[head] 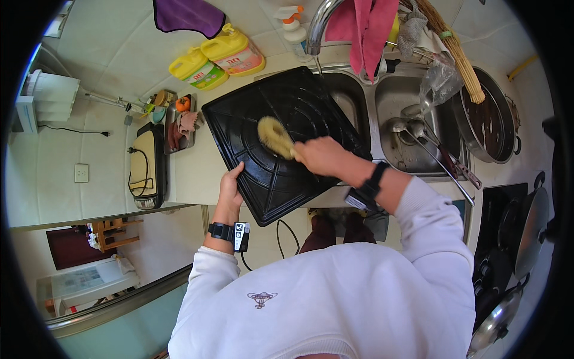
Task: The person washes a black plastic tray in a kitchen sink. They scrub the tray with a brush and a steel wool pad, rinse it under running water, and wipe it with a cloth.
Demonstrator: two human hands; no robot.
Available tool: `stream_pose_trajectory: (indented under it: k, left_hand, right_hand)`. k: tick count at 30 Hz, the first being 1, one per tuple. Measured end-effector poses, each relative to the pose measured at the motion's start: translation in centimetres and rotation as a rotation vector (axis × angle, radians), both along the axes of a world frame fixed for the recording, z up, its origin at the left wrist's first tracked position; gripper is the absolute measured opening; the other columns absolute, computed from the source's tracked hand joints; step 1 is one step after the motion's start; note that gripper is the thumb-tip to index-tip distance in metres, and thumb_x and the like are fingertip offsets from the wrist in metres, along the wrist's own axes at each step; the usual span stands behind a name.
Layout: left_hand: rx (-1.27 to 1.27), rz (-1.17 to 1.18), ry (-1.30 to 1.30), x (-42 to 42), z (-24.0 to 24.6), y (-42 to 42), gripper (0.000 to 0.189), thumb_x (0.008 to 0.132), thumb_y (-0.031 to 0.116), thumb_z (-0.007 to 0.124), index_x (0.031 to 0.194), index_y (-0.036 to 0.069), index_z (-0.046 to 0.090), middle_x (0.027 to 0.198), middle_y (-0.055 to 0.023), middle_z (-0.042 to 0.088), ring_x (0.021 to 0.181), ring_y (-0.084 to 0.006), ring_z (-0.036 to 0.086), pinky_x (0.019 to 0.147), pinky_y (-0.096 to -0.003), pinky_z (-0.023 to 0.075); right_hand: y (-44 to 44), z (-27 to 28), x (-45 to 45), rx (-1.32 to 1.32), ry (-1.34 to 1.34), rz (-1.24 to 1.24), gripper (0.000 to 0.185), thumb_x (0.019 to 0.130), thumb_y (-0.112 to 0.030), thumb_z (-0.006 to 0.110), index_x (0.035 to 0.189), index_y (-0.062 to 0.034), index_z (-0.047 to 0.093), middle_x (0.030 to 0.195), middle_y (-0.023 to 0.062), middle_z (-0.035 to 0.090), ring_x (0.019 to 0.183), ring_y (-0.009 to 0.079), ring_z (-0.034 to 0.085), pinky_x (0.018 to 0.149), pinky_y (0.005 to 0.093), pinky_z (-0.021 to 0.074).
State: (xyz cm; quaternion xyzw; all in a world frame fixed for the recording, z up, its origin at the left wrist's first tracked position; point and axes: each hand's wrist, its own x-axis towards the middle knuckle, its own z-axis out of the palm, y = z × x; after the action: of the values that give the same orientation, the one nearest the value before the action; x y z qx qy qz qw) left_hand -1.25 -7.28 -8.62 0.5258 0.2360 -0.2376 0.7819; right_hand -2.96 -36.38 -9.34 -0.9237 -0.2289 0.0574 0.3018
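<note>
A wet black square tray (269,179) with moulded ridges lies tilted across the counter and the left sink basin (350,96). My left hand (232,186) grips its near left edge, thumb on top. In my right hand (318,155) is the handle of a scrub brush (274,136), whose pale bristles rest on the middle of the tray. The chrome faucet (320,22) hangs over the tray's far corner, and a thin stream of water runs from it.
The right basin (390,152) holds several metal ladles (417,128). A large round pan (486,116) stands right of it. Two yellow detergent jugs (235,51) and a spray bottle (295,38) line the wall. To the left are a metal tray (186,143) and an electric griddle (145,168).
</note>
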Motion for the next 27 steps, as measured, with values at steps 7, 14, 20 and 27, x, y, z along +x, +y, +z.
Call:
stream_pose_trajectory:
  k: [7, 14, 20, 27]
  left_hand:
    - [0.07, 0.044, 0.064, 0.1, -1.5, 0.9, 0.026, 0.09, 0.018, 0.058, 0.103, -0.004, 0.062, 0.097, -0.014, 0.068, 0.087, -0.0256, 0.066, 0.082, -0.0363, 0.0535]
    - [0.095, 0.041, 0.013, 0.4, -1.7, 1.0, 0.023, 0.089, 0.011, 0.056, 0.106, -0.006, 0.058, 0.096, -0.0137, 0.066, 0.084, -0.0246, 0.066, 0.077, -0.0364, 0.0551]
    - [0.19, 0.049, -0.024, 0.8, -1.5, 1.1, 0.027, 0.088, 0.007, 0.055, 0.113, -0.004, 0.055, 0.1, -0.0134, 0.065, 0.086, -0.0246, 0.065, 0.079, -0.0371, 0.0545]
    - [0.216, 0.0, 0.019, 1.7, -0.7, 1.9, 0.028, 0.089, 0.007, 0.056, 0.115, -0.003, 0.054, 0.1, -0.0119, 0.065, 0.086, -0.0234, 0.065, 0.079, -0.0364, 0.054]
  right_hand:
    - [-8.8, -0.1, 1.0, -0.178, 0.278, -0.341, 0.031, 0.092, -0.034, 0.046, 0.097, -0.0069, 0.062, 0.088, 0.0174, 0.066, 0.084, 0.0391, 0.063, 0.072, 0.048, 0.0498]
    - [-10.4, 2.8, -7.1, -0.261, 0.421, -0.144, 0.037, 0.094, -0.04, 0.041, 0.095, -0.0082, 0.06, 0.085, 0.0182, 0.066, 0.084, 0.0386, 0.062, 0.074, 0.0496, 0.0483]
    - [-12.9, 2.2, -7.7, -0.306, 0.428, -0.274, 0.037, 0.094, -0.04, 0.042, 0.097, -0.008, 0.06, 0.084, 0.0179, 0.066, 0.083, 0.0379, 0.062, 0.073, 0.0499, 0.0482]
    - [-8.6, -1.7, 3.7, -0.313, 0.177, -0.285, 0.031, 0.091, -0.034, 0.05, 0.093, -0.008, 0.066, 0.083, 0.0156, 0.067, 0.08, 0.0363, 0.064, 0.069, 0.0475, 0.0501]
